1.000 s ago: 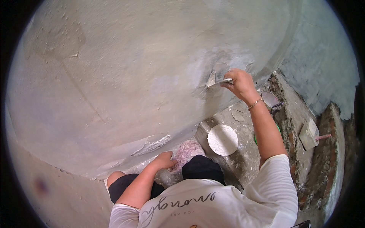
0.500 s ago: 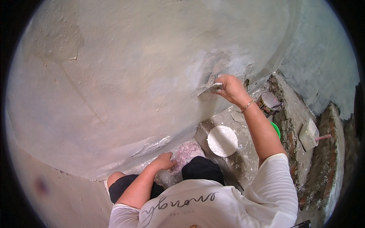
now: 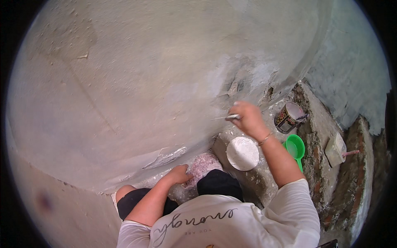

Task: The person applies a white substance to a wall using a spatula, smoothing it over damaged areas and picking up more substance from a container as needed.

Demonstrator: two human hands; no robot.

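right hand [image 3: 248, 119] grips a scraper [image 3: 232, 118] clear of the tub's rim [image 3: 243, 170]; left hand [image 3: 179, 174], grip unclear, touches a pinkish bundle [image 3: 205, 164].

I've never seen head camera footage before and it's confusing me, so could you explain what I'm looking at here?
Of course. There's no machine: these are a person's two bare hands. The view comes from a wide fisheye camera on their head, looking down, so straight edges bend near the rim.

The right hand grips a flat-bladed tool near a patchy wall. The left hand is at a pink-and-white mottled thing; I can't tell what that is.

On the rough ledge is a round mass of white material. To its right are a dark patterned tin, a green cup with a handle and, further right, a pale container.
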